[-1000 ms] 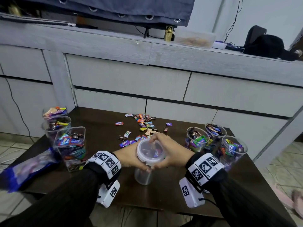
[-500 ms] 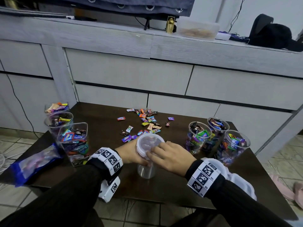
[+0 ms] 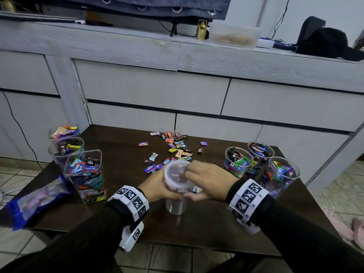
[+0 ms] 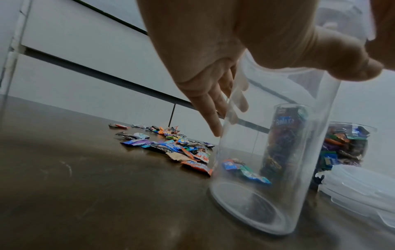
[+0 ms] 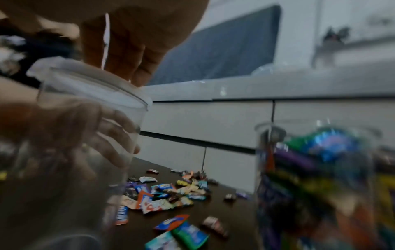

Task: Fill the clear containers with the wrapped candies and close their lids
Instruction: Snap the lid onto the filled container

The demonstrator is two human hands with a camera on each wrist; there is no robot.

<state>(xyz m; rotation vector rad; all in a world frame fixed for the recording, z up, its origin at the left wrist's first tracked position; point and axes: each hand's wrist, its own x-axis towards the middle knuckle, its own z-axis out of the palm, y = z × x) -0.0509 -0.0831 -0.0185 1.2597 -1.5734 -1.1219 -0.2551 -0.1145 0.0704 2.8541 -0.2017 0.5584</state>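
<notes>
Right hand shifted onto lid, left hand gripping container

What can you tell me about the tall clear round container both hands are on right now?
The tall clear round plastic container stands upright on the dark brown table, near its front edge, and looks empty. A translucent whitish round lid sits on its mouth; whether it is sealed cannot be told. The left hand wraps the upper wall, and the right hand rests fingers on the lid with its thumb on the wall below the lid.
</notes>
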